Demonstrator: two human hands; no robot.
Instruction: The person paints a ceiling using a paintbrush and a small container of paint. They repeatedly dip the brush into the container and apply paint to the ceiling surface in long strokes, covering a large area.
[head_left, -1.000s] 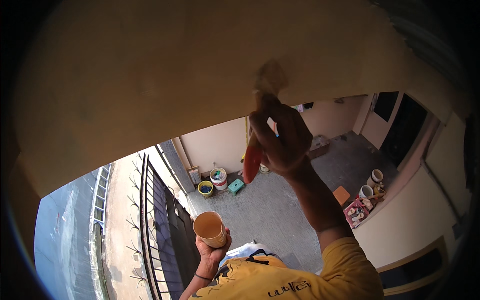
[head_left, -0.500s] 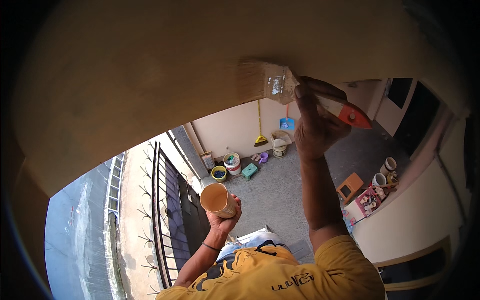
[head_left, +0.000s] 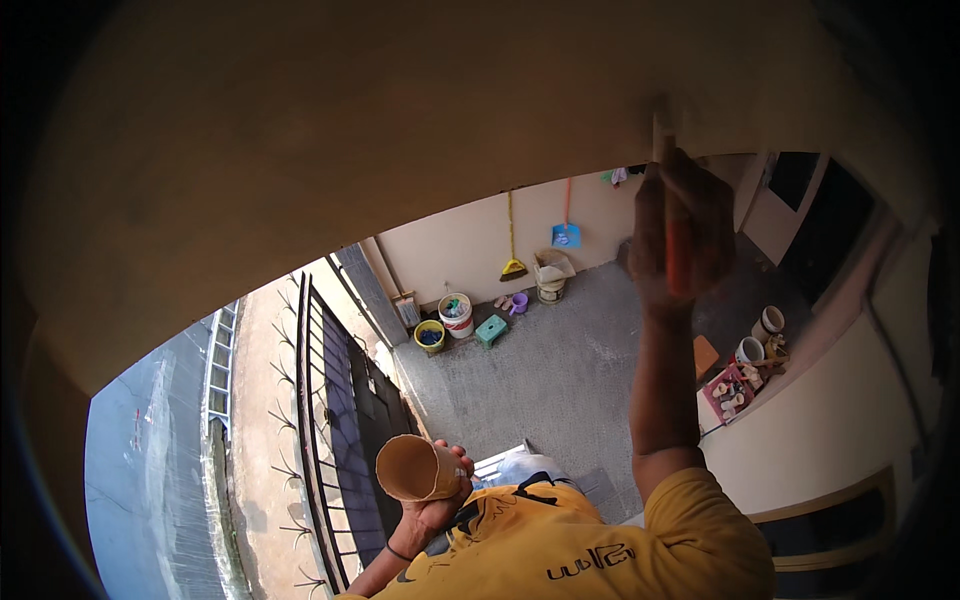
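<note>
In my raised right hand is a paintbrush with a red handle, gripped between the fingers. Its bristle end, seen edge-on, meets the beige overhead surface; the tip is blurred. My left hand is wrapped round a tan, paint-coated cup low down near my chest. The cup's mouth tips toward the view, and its inner wall is coated in the same tan colour. Part of the left fingers is hidden behind the cup.
Far below, a spiked dark metal gate runs along the left. Buckets, a green stool, a broom and a blue dustpan are by the far wall. A pink rack with pots stands right. White rungs show beneath me.
My right hand has moved right with the brush, which has turned from flat-on to edge-on. My left hand has lowered the cup toward my chest.
</note>
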